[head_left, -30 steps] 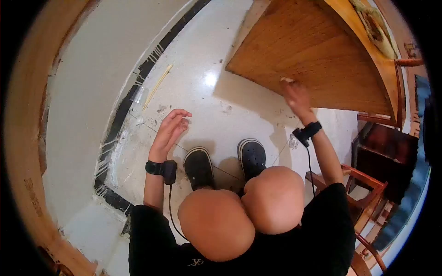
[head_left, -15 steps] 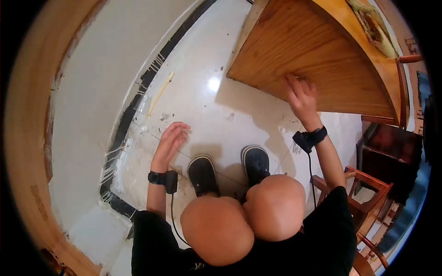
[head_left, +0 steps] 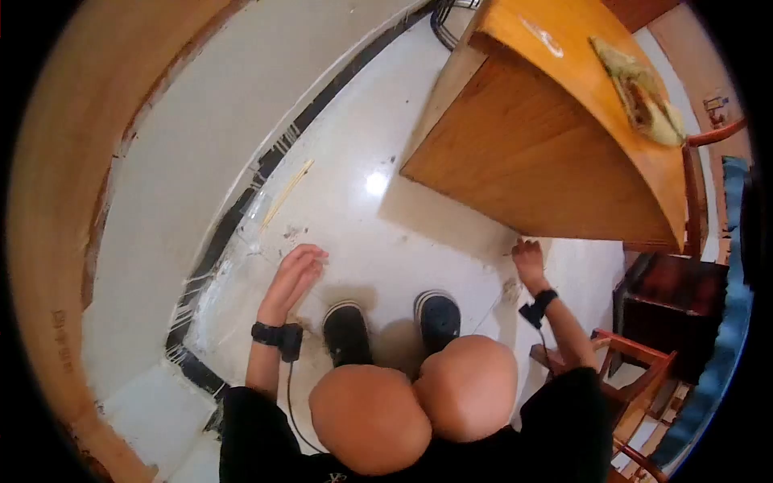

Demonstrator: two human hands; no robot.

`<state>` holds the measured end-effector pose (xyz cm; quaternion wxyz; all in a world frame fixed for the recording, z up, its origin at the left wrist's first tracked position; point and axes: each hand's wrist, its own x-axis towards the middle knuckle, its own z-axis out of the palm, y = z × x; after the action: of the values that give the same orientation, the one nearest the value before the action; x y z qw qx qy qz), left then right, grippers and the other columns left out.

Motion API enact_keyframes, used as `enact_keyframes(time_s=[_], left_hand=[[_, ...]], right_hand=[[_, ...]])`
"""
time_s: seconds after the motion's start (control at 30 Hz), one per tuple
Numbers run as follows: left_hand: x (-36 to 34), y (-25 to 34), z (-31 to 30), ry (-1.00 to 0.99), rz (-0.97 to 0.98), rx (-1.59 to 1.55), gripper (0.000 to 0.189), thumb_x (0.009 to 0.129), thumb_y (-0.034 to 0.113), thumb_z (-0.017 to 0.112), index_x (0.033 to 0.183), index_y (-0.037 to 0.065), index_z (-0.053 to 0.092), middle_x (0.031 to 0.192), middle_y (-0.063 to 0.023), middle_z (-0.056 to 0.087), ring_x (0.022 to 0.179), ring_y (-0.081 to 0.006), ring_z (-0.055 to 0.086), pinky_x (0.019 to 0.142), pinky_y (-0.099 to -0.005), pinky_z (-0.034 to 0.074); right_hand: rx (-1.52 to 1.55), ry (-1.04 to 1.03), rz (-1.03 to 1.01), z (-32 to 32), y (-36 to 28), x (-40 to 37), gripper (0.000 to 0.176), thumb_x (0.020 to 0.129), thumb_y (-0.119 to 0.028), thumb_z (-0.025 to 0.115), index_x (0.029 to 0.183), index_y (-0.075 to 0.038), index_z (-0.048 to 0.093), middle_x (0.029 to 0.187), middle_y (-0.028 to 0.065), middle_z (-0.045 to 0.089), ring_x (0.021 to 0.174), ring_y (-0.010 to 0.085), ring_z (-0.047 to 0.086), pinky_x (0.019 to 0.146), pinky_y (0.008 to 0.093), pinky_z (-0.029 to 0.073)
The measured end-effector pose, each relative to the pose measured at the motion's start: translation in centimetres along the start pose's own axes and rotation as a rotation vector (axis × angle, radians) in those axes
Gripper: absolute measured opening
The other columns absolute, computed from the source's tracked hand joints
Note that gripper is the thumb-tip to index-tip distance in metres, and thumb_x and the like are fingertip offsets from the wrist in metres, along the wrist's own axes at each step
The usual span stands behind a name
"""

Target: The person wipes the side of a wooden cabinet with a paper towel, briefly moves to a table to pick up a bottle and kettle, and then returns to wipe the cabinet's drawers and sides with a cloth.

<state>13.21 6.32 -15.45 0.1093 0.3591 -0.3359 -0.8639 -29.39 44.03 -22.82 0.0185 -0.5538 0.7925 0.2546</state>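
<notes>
Left hand (head_left: 295, 278) hung half-spread above the tiled floor (head_left: 354, 229), right hand (head_left: 528, 262) was curled near the wooden desk (head_left: 531, 153), any pinch unclear

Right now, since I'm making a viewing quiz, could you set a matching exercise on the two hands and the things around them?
1. Right hand
2. Left hand
3. Cloth
4. Pale strip

A. Lying on the floor
B. At the bottom edge of the desk
C. On top of the desk
D. Raised, apart from the desk

Pairs: 1-B; 2-D; 3-C; 4-A
</notes>
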Motion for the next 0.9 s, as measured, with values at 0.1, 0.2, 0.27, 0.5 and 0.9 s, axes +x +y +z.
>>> enact_keyframes(time_s=[0.1, 0.2, 0.27, 0.5, 0.9], left_hand=[[1.1, -0.6, 0.6, -0.07, -0.036, 0.035, 0.014, 0.096, 0.012, 0.052, 0.107, 0.006, 0.057, 0.102, -0.0038, 0.061, 0.08, -0.0065, 0.051, 0.073, -0.0215, 0.044], [2.8, -0.5, 2.4, -0.149, -0.08, 0.13, 0.017, 0.095, 0.015, 0.054, 0.109, 0.006, 0.057, 0.104, -0.0033, 0.06, 0.082, -0.0068, 0.052, 0.073, -0.0219, 0.044], [3.6, -0.4, 4.5, -0.207, -0.087, 0.191, 0.023, 0.095, 0.019, 0.055, 0.114, 0.007, 0.055, 0.11, -0.0041, 0.06, 0.088, -0.0084, 0.055, 0.077, -0.0229, 0.047], [3.3, -1.4, 9.9, -0.422, -0.076, 0.245, 0.06, 0.098, 0.027, 0.052, 0.146, 0.007, 0.02, 0.131, -0.0138, 0.045, 0.104, -0.0213, 0.058, 0.084, -0.0323, 0.051], [4.7, 0.0, 7.8, -0.312, -0.004, 0.24, 0.02, 0.093, 0.01, 0.052, 0.113, 0.004, 0.052, 0.102, -0.0069, 0.062, 0.09, -0.0151, 0.062, 0.082, -0.0275, 0.05]], right_hand=[[0.164, 0.432, -0.121, -6.6, -1.8, -1.1, 0.028, 0.076, -0.01, 0.055, 0.104, -0.006, 0.061, 0.105, 0.0122, 0.058, 0.094, 0.0273, 0.058, 0.082, 0.0435, 0.047], [0.386, 0.502, -0.203, -16.1, -4.6, 2.2, 0.028, 0.076, -0.009, 0.055, 0.104, -0.005, 0.058, 0.103, 0.0128, 0.057, 0.089, 0.0271, 0.059, 0.076, 0.0386, 0.049], [0.429, 0.564, -0.333, -18.9, -6.2, 5.2, 0.027, 0.075, -0.009, 0.056, 0.102, -0.005, 0.057, 0.1, 0.0115, 0.057, 0.087, 0.0257, 0.059, 0.072, 0.036, 0.049], [0.321, 0.803, -0.909, -26.4, -10.2, 11.0, 0.025, 0.076, -0.012, 0.058, 0.1, -0.006, 0.057, 0.103, 0.0074, 0.059, 0.087, 0.0201, 0.058, 0.07, 0.0312, 0.049], [0.041, 1.078, -0.512, -37.9, 1.6, 2.6, 0.035, 0.082, -0.011, 0.06, 0.116, -0.014, 0.063, 0.109, 0.0085, 0.064, 0.093, 0.0208, 0.063, 0.077, 0.0333, 0.052]])
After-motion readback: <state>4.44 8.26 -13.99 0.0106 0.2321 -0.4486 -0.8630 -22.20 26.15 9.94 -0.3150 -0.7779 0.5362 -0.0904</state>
